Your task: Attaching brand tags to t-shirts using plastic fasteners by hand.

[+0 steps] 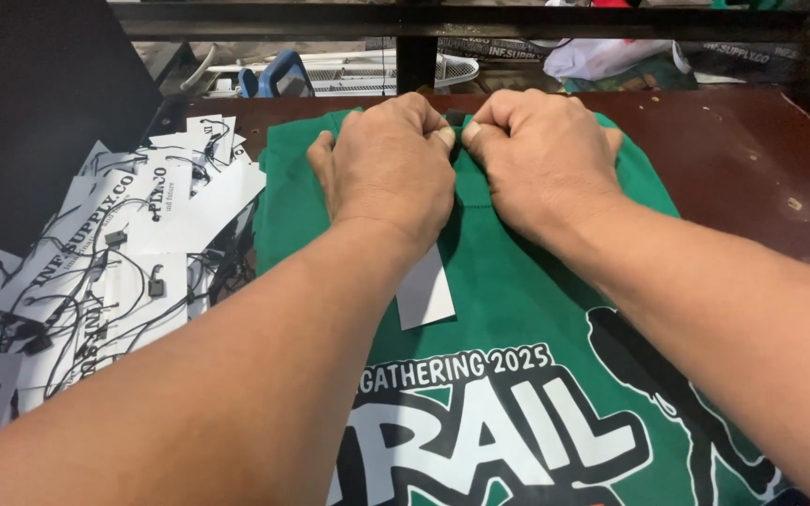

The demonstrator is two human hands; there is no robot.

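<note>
Two hands meet at the far edge of the green shirt (536, 309). Head view: your left hand (391, 169) and right hand (541, 159) are both curled tight, thumbs touching, pinching its collar. A white tag (424, 290) trails toward you, nearer your left wrist.

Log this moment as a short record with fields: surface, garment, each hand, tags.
surface: dark red-brown table
garment: green shirt, white and black print, lying flat
left hand: fist closed at the shirt's collar
right hand: fist closed at the collar, beside the left
loose tag: white card on the shirt
pile: white tags with black strings, left of the shirt
</note>
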